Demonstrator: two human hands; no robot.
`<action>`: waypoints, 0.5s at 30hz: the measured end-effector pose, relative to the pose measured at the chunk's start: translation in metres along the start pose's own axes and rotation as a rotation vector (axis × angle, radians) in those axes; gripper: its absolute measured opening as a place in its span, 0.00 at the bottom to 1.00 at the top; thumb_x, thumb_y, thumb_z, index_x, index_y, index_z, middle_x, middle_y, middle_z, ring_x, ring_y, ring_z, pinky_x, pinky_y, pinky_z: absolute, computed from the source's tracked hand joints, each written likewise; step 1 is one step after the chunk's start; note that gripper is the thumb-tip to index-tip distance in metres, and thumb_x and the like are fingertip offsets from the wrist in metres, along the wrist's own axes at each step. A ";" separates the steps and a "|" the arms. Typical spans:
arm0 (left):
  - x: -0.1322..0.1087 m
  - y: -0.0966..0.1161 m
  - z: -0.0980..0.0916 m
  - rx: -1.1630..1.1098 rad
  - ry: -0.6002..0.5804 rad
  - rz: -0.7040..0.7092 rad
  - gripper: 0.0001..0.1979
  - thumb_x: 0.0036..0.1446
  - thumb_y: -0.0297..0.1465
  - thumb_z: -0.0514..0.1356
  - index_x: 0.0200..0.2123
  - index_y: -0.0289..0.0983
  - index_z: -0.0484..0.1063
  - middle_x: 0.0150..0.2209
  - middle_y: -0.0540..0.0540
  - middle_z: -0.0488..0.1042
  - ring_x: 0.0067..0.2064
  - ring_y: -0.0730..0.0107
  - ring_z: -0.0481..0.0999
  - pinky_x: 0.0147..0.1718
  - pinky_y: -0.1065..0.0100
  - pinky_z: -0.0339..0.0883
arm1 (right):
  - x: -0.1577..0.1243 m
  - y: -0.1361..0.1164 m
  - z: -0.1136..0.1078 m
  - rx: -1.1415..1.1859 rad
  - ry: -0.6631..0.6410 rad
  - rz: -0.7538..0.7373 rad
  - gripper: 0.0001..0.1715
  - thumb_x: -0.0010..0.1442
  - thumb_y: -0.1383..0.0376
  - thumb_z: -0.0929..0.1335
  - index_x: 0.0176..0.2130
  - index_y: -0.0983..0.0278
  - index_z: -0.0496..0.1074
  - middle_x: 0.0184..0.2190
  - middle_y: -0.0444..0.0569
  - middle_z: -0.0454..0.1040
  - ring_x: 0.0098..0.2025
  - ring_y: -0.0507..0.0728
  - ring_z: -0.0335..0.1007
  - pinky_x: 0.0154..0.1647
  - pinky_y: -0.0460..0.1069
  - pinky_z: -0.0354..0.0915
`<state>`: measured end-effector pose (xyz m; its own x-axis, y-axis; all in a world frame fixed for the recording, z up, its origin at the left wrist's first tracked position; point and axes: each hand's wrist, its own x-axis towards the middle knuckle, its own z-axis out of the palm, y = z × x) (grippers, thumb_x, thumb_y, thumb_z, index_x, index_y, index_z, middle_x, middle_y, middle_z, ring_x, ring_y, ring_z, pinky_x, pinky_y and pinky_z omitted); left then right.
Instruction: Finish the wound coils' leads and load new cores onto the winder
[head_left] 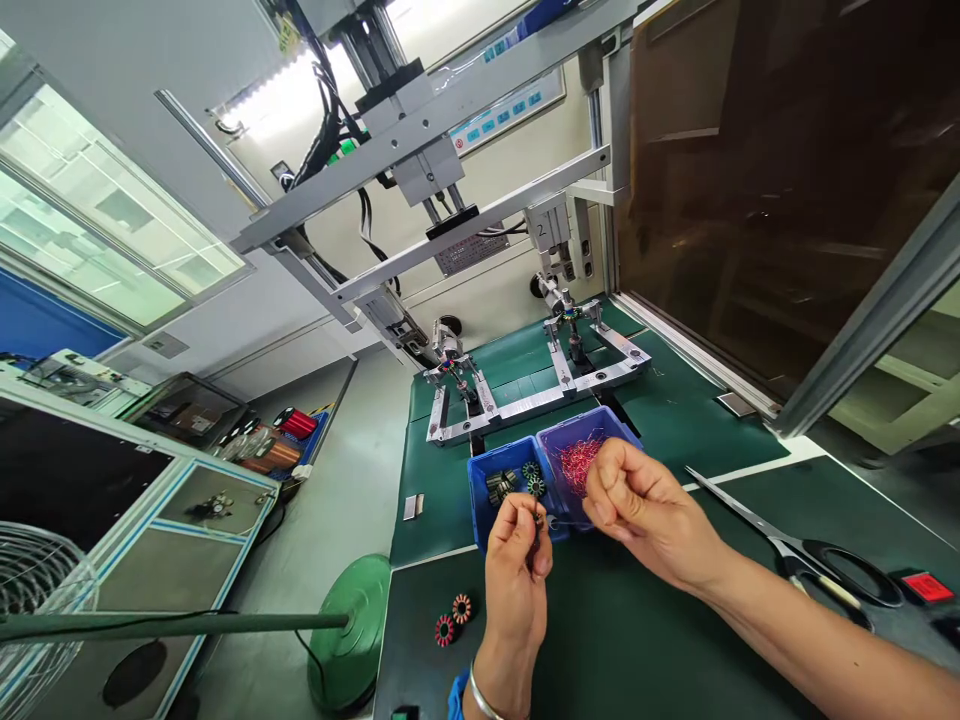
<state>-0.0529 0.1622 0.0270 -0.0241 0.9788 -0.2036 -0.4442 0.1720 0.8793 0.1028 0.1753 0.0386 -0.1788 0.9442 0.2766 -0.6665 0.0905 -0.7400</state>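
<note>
My left hand [517, 565] is closed in a pinch on a small dark ring-shaped coil core, held just in front of two blue bins. My right hand [637, 500] is curled shut beside it, over the right bin; what its fingers grip is too small to name. The left blue bin [480, 490] holds several dark cores. The right blue bin [559, 440] holds a tangle of thin red wire pieces. Two wound red-and-black coils [453, 620] lie on the green mat near my left wrist.
Scissors [787, 545] lie on the green mat [637, 640] to the right, with a small red box [928, 586] beyond them. A metal winding fixture [525, 385] stands behind the bins under overhead machinery. A green fan base [352, 630] sits off the bench's left edge.
</note>
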 end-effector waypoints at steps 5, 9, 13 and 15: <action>0.005 0.015 -0.010 -0.158 0.006 -0.021 0.18 0.47 0.42 0.72 0.30 0.35 0.72 0.23 0.54 0.65 0.18 0.85 0.53 0.17 0.77 0.46 | 0.005 -0.022 -0.012 -0.118 0.110 -0.054 0.22 0.59 0.50 0.73 0.31 0.59 0.62 0.21 0.38 0.63 0.18 0.47 0.42 0.17 0.45 0.41; 0.009 0.028 -0.021 -0.188 -0.030 0.017 0.20 0.42 0.39 0.74 0.34 0.33 0.75 0.20 0.55 0.61 0.18 0.84 0.52 0.16 0.76 0.48 | 0.011 -0.043 -0.032 -0.174 0.217 -0.151 0.21 0.55 0.51 0.76 0.31 0.58 0.65 0.20 0.38 0.64 0.17 0.46 0.43 0.16 0.46 0.40; 0.012 0.035 -0.026 -0.102 -0.042 0.083 0.16 0.42 0.36 0.75 0.28 0.34 0.73 0.17 0.59 0.54 0.17 0.84 0.47 0.15 0.77 0.44 | 0.011 -0.075 -0.058 -0.233 0.454 -0.338 0.21 0.53 0.57 0.79 0.27 0.60 0.66 0.20 0.39 0.65 0.17 0.44 0.47 0.20 0.50 0.36; 0.013 0.037 -0.029 -0.022 -0.012 0.137 0.18 0.44 0.38 0.74 0.25 0.35 0.70 0.16 0.60 0.51 0.17 0.84 0.45 0.15 0.77 0.42 | 0.004 -0.093 -0.071 -0.374 0.536 -0.409 0.18 0.57 0.58 0.76 0.26 0.60 0.66 0.20 0.39 0.66 0.17 0.43 0.49 0.23 0.52 0.35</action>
<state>-0.0954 0.1781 0.0448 -0.0747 0.9942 -0.0771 -0.4575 0.0345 0.8885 0.2160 0.1931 0.0648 0.4678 0.8284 0.3082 -0.2979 0.4761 -0.8274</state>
